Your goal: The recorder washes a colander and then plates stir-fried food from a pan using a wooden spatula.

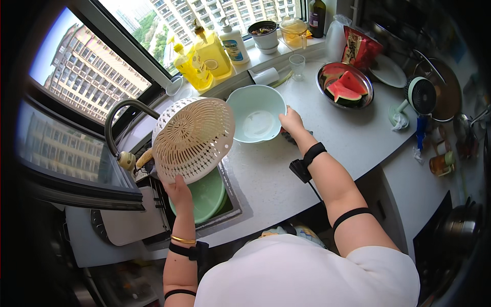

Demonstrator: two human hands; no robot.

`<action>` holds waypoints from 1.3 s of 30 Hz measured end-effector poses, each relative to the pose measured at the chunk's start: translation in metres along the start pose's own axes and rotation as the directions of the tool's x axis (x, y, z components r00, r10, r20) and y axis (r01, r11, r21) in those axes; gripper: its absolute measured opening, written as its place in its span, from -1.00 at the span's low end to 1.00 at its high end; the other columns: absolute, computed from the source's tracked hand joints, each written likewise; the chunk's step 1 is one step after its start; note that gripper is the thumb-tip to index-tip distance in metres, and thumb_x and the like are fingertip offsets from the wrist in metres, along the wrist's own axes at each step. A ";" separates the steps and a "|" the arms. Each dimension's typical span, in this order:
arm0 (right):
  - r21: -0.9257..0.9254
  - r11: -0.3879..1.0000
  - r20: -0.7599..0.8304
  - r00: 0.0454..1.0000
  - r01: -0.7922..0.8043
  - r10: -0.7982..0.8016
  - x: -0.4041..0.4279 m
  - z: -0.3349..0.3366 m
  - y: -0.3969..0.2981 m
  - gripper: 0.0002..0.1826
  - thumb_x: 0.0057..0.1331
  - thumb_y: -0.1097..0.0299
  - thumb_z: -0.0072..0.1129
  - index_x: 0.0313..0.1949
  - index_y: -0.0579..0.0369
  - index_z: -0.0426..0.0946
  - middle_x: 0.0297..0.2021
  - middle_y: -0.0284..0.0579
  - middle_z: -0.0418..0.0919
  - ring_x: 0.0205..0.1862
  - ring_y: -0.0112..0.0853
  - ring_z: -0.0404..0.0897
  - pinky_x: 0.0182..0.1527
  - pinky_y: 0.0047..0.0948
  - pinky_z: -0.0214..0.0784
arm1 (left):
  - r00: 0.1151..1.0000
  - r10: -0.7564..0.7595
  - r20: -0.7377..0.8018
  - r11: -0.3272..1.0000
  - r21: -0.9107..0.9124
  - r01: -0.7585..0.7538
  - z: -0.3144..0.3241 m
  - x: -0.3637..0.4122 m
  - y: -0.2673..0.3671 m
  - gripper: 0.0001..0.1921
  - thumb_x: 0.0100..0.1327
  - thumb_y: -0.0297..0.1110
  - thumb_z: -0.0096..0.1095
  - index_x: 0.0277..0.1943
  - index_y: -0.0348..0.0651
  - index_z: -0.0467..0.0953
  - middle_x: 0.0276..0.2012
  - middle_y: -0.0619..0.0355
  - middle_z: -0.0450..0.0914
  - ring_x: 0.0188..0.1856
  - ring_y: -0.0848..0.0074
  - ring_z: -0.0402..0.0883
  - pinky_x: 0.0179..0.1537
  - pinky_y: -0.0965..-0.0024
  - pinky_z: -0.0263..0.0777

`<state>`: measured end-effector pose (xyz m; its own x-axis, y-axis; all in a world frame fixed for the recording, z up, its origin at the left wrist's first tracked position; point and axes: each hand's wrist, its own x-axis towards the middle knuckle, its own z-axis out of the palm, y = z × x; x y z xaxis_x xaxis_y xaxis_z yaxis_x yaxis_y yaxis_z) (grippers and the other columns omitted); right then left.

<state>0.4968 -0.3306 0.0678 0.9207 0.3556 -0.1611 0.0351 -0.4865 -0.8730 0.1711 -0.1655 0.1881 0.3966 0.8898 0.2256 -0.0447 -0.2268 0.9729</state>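
Note:
My left hand point(179, 193) grips the lower rim of a white plastic colander point(191, 138), which is tilted above the sink with its slotted inside towards me. Below it, a green plastic basin point(207, 195) sits in the sink. My right hand point(292, 121) holds the right rim of a pale blue-green plastic bowl point(257, 115) over the counter, just right of the colander. The bowl's inside shows only a pale, shiny bottom. Something dark and red, partly hidden, lies beneath my right hand.
A steel bowl point(320, 78) with watermelon slices point(347, 90) stands at the back right, near a small glass point(297, 66) and a handheld fan point(421, 95). Soap bottles point(213, 53) line the sill. The curved faucet point(111, 122) stands left of the colander.

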 end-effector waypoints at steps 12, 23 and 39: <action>-0.290 0.917 -0.021 0.956 0.274 -0.293 -0.067 -0.060 0.054 -0.60 0.11 0.18 0.27 -0.09 0.04 0.51 -0.24 -0.05 0.45 -0.13 -0.12 0.42 -0.01 -0.22 0.33 | 0.951 0.187 0.245 0.844 0.455 -0.284 0.176 0.073 -0.074 -0.30 0.04 -0.68 -0.10 0.33 -0.15 0.10 0.09 -0.16 0.25 0.13 0.00 0.29 0.20 0.21 0.17; 0.055 0.908 0.244 0.877 0.415 -0.415 -0.134 0.008 0.006 -0.85 0.12 0.46 0.15 -0.31 0.19 0.47 -0.38 -0.02 0.53 -0.38 -0.18 0.53 -0.31 -0.29 0.37 | 0.884 -0.075 0.461 0.858 0.481 -0.179 0.142 0.086 -0.091 -0.03 0.00 -0.03 0.44 0.39 0.02 -0.04 0.21 -0.08 0.23 0.16 0.13 0.35 0.13 0.11 0.26; -0.260 0.481 0.471 0.545 0.837 -0.693 -0.096 0.172 -0.026 -0.31 0.27 0.03 0.03 0.25 0.23 0.17 0.31 0.10 0.11 0.37 -0.04 0.01 0.37 -0.08 -0.15 | 0.910 -0.408 0.068 0.815 0.477 0.329 -0.092 -0.082 -0.069 -0.48 0.23 -0.32 0.18 0.25 -0.12 0.24 0.21 0.07 0.29 0.20 0.28 0.34 0.15 0.22 0.19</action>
<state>0.3403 -0.2152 0.0274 0.2945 0.9071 0.3007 0.8887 -0.1443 -0.4351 0.0570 -0.1866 0.1069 0.4418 0.8757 -0.1950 0.5320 -0.0807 0.8429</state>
